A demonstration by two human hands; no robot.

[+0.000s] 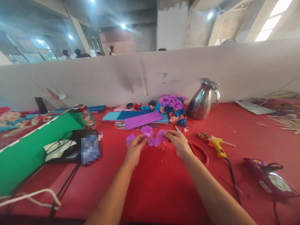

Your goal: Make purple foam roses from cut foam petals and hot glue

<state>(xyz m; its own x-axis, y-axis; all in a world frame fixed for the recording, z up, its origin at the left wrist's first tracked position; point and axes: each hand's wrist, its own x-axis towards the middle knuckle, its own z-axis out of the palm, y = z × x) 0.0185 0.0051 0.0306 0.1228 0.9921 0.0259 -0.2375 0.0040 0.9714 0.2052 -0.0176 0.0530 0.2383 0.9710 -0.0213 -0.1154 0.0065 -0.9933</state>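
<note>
Over the red table, my left hand pinches a purple crepe paper flower at its base, with the bloom facing up. My right hand is closed on the far end of a curved purple paper strip, which meets the flower on its left. Another purple paper piece shows just behind my left hand. Beyond the hands, a flat purple paper sheet lies over blue sheets. Red-handled scissors rest beside my right hand, partly hidden by it.
Finished paper flowers are heaped by the partition, near a steel jug. On the right lie a yellow glue gun and a maroon corded device. A green board, a black bag and a glass jar stand left.
</note>
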